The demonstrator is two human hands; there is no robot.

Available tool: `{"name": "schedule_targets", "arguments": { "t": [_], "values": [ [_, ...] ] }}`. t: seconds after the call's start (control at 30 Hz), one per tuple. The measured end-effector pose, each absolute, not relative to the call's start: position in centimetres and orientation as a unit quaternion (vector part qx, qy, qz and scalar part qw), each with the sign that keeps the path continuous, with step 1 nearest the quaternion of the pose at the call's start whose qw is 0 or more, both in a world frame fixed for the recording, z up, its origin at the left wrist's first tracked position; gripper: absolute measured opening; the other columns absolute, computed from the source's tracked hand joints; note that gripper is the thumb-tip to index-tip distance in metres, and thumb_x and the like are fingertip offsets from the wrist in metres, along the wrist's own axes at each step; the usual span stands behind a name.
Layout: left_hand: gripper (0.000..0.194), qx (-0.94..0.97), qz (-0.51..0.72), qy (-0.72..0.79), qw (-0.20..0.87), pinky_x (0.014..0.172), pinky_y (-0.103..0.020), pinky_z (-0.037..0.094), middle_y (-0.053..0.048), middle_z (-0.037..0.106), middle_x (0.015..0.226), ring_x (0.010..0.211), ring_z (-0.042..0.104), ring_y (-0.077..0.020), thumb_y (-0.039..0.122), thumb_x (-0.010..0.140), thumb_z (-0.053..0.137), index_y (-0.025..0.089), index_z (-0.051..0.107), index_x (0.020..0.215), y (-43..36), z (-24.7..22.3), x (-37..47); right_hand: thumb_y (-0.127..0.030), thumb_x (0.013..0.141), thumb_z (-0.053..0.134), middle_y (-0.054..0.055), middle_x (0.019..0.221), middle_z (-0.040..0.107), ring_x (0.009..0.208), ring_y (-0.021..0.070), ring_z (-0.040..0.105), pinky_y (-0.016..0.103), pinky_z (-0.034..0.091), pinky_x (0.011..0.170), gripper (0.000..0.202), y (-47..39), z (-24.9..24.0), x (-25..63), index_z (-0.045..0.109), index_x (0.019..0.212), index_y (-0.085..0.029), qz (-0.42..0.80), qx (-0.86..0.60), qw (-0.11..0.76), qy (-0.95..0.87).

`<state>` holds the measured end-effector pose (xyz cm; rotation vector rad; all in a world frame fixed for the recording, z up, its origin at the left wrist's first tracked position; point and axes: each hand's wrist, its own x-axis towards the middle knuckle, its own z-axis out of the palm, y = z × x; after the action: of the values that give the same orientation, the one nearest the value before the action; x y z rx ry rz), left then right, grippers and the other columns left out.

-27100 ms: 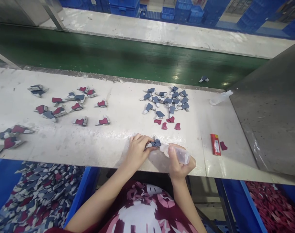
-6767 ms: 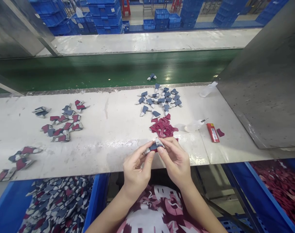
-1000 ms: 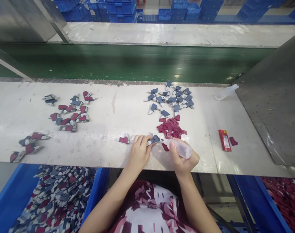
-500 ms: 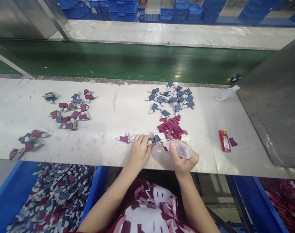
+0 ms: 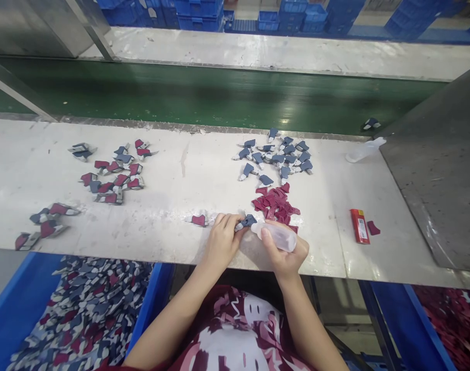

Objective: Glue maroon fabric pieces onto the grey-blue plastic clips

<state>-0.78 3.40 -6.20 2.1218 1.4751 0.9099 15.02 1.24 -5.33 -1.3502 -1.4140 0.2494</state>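
Between the fingers of my left hand (image 5: 223,238) is a small dark blue and grey plastic part (image 5: 249,221), held just above the white bench. My right hand (image 5: 291,257) is closed around a translucent squeeze bottle (image 5: 278,237), its nozzle tip at the blue part's right side; whether it touches, I cannot tell. Behind the bottle lies a pile of maroon plastic pieces (image 5: 275,203). Several blue and grey parts (image 5: 278,158) are spread farther back. A part with a maroon piece on it (image 5: 198,220) sits left of my left hand.
More maroon and blue parts (image 5: 121,180) lie on the bench's left. At right are a red box (image 5: 359,226), a loose maroon piece (image 5: 373,228) and another translucent bottle (image 5: 365,150). A green conveyor belt (image 5: 204,95) runs behind. Blue bins (image 5: 11,314) of parts stand below the front edge.
My right hand has moved left with the squeeze bottle, bringing its nozzle up to the blue part. My left hand keeps its hold nearly unmoved. The view has shifted slightly.
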Motion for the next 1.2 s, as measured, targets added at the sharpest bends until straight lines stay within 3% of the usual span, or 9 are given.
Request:
{"name": "schedule_targets", "arguments": {
  "t": [0.37, 0.57, 0.63, 0.73, 0.9, 1.0, 1.07, 1.13, 1.2],
  "values": [
    [0.013, 0.756, 0.327, 0.528, 0.206, 0.079, -0.036, 0.050, -0.006, 0.070, 0.096, 0.092, 0.059, -0.0240, 0.016, 0.092, 0.062, 0.018, 0.060, 0.105, 3.4, -6.4, -0.8, -0.027, 0.081, 0.074, 0.008, 0.088, 0.077, 0.076, 0.0226, 0.074, 0.035, 0.061, 0.070, 0.016, 1.1, -5.9, 14.9, 0.074, 0.094, -0.017, 0.122, -0.591, 0.574, -0.554],
    [0.012, 0.728, 0.347, 0.536, 0.248, 0.081, -0.034, 0.050, -0.004, 0.070, 0.095, 0.091, 0.060, -0.0220, 0.019, 0.091, 0.065, 0.020, 0.063, 0.103, 3.4, -6.1, -1.0, -0.039, 0.074, 0.077, 0.006, 0.091, 0.068, 0.079, 0.0214, 0.069, 0.035, 0.057, 0.068, 0.034, 1.5, -5.9, 17.5, 0.064, 0.097, -0.017, 0.100, -0.651, 0.640, -0.395],
    [0.011, 0.712, 0.360, 0.543, 0.263, 0.080, -0.033, 0.050, -0.004, 0.070, 0.094, 0.090, 0.060, -0.0207, 0.021, 0.091, 0.066, 0.020, 0.063, 0.101, 3.5, -5.9, -1.1, -0.038, 0.068, 0.082, 0.003, 0.087, 0.065, 0.079, 0.0209, 0.069, 0.037, 0.057, 0.073, 0.039, 2.1, -5.8, 19.5, 0.057, 0.091, -0.019, 0.087, -0.651, 0.662, -0.362],
    [0.011, 0.685, 0.376, 0.553, 0.288, 0.077, -0.031, 0.050, -0.004, 0.070, 0.095, 0.088, 0.061, -0.0195, 0.022, 0.090, 0.066, 0.021, 0.065, 0.101, 3.6, -5.7, -1.3, -0.032, 0.062, 0.085, 0.003, 0.096, 0.066, 0.094, 0.0230, 0.070, 0.044, 0.055, 0.089, 0.052, 3.2, -5.9, 22.5, 0.047, 0.096, -0.023, 0.100, -0.635, 0.677, -0.359],
    [0.015, 0.629, 0.400, 0.562, 0.359, 0.079, -0.031, 0.051, -0.006, 0.072, 0.104, 0.096, 0.067, -0.0207, 0.027, 0.090, 0.065, 0.022, 0.065, 0.105, 3.6, -5.8, -1.5, -0.035, 0.065, 0.086, 0.010, 0.109, 0.063, 0.101, 0.0246, 0.067, 0.041, 0.055, 0.082, 0.072, 3.5, -6.2, 24.8, 0.045, 0.122, -0.020, 0.110, -0.681, 0.617, -0.379],
    [0.018, 0.593, 0.413, 0.567, 0.396, 0.085, -0.033, 0.051, -0.007, 0.073, 0.107, 0.106, 0.068, -0.0232, 0.031, 0.089, 0.066, 0.021, 0.065, 0.104, 3.6, -5.9, -1.5, -0.035, 0.064, 0.088, 0.012, 0.113, 0.061, 0.091, 0.0223, 0.064, 0.037, 0.054, 0.074, 0.080, 2.2, -6.2, 24.3, 0.047, 0.130, -0.019, -0.030, -0.696, 0.589, -0.410],
    [0.020, 0.577, 0.419, 0.568, 0.411, 0.088, -0.034, 0.051, -0.007, 0.073, 0.108, 0.109, 0.067, -0.0240, 0.033, 0.088, 0.067, 0.021, 0.066, 0.104, 3.6, -5.9, -1.5, -0.031, 0.070, 0.085, 0.008, 0.102, 0.063, 0.078, 0.0190, 0.061, 0.034, 0.052, 0.068, 0.060, 1.0, -6.2, 23.8, 0.057, 0.122, -0.021, -0.128, -0.677, 0.547, -0.476],
    [0.021, 0.568, 0.424, 0.567, 0.419, 0.090, -0.034, 0.051, -0.007, 0.074, 0.109, 0.110, 0.067, -0.0239, 0.034, 0.088, 0.067, 0.021, 0.067, 0.105, 3.6, -5.9, -1.5, -0.022, 0.082, 0.074, 0.006, 0.094, 0.065, 0.077, 0.0188, 0.059, 0.034, 0.053, 0.068, 0.029, 0.0, -6.3, 23.5, 0.067, 0.110, -0.024, -0.122, -0.646, 0.464, -0.594],
    [0.022, 0.563, 0.428, 0.566, 0.424, 0.090, -0.033, 0.051, -0.007, 0.074, 0.109, 0.111, 0.067, -0.0237, 0.034, 0.087, 0.068, 0.021, 0.067, 0.104, 3.6, -5.9, -1.5, -0.010, 0.089, 0.057, 0.007, 0.100, 0.067, 0.088, 0.0214, 0.058, 0.036, 0.055, 0.076, 0.031, -0.7, -6.4, 23.5, 0.071, 0.109, -0.028, -0.051, -0.616, 0.373, -0.692]
  ]
}}
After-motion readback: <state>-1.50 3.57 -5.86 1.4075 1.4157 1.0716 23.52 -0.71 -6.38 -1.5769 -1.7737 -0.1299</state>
